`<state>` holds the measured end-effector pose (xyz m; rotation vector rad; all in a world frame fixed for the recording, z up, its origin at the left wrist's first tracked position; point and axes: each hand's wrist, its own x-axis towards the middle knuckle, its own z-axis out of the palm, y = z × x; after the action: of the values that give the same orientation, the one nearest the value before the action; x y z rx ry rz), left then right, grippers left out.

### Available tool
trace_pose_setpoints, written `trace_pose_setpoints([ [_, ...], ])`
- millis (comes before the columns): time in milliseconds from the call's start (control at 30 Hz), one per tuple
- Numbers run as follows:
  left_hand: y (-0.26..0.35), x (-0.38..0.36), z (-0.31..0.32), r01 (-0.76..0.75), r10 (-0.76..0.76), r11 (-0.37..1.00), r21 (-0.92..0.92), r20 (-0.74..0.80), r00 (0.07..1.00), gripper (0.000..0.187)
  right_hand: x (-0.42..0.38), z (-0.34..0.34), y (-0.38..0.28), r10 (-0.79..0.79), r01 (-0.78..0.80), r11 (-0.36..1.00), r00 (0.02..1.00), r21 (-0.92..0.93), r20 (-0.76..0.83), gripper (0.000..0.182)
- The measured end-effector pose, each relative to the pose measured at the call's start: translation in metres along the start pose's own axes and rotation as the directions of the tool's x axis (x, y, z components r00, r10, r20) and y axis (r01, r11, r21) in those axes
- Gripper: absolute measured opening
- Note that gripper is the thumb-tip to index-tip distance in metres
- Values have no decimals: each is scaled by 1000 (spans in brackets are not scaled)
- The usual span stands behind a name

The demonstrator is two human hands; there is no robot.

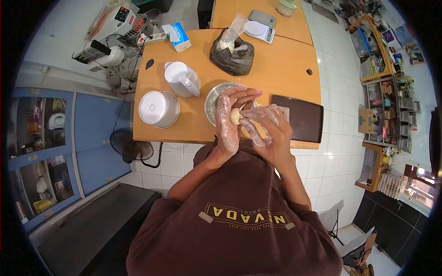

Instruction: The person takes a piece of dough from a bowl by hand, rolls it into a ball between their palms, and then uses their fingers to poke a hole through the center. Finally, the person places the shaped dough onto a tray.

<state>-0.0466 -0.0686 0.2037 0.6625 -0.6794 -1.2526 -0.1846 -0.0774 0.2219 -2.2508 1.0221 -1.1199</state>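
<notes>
A small pale ball of dough (236,116) lies against the palm of my left hand (227,124), which is cupped around it with the fingers extended and slightly curved. My right hand (271,128) presses its thumb and fingertips onto the dough from the right, its fingers bent. Both hands are dusted with white flour. They hover over the near edge of the table, partly in front of a round metal bowl (212,102). The bowl's contents are mostly hidden. Right of my hands lies a dark rectangular baking tray (301,120).
On the wooden table (285,69) are a lidded white tub (159,109), a white pitcher (182,79), a black plastic bag (232,57), a white kitchen scale (259,31) and a blue-white box (180,37). A black fan (130,146) stands at left below the table.
</notes>
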Motion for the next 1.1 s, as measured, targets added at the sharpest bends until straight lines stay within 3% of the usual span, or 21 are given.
trace_pose_setpoints([
  [233, -4, -1, 1, 12, -13, 1000, 12, 17, 1000, 48, -2, -5, 5, -6, 7, 1000, 998, -21, 59, 49],
  [300, -5, -2, -2, 12, -13, 999, 33, 35, 999, 49, 3, -6, 2, -31, 33, 997, 999, -73, 26, 36],
  [333, -5, -3, -2, 23, -23, 1000, 12, 35, 999, 49, 5, -6, 0, -45, 45, 994, 999, -98, 9, 30],
  [533, 0, -1, -6, 150, -148, 974, -170, 22, 989, 53, -1, -4, 0, 46, -47, 998, 999, 49, 17, 32],
  [600, 3, 3, -9, 242, -252, 930, -277, -2, 968, 54, 0, -6, 0, 14, -14, 999, 1000, 47, -7, 34],
  [733, 6, 5, -7, 268, -281, 926, -267, -12, 960, 58, 0, -7, 4, -46, 44, 998, 998, -42, -44, 37],
  [867, 6, 6, 2, 229, -240, 955, -188, -39, 970, 65, -1, 4, 4, 168, -165, 978, 986, 125, -13, 37],
  [933, 6, 7, 2, 197, -201, 970, -144, -18, 979, 68, 2, 5, -2, 314, -320, 900, 947, 295, 68, 35],
  [1100, 7, 10, -5, 149, -137, 980, -130, 100, 986, 85, -3, 16, -3, 477, -474, 740, 870, 477, 125, 32],
])
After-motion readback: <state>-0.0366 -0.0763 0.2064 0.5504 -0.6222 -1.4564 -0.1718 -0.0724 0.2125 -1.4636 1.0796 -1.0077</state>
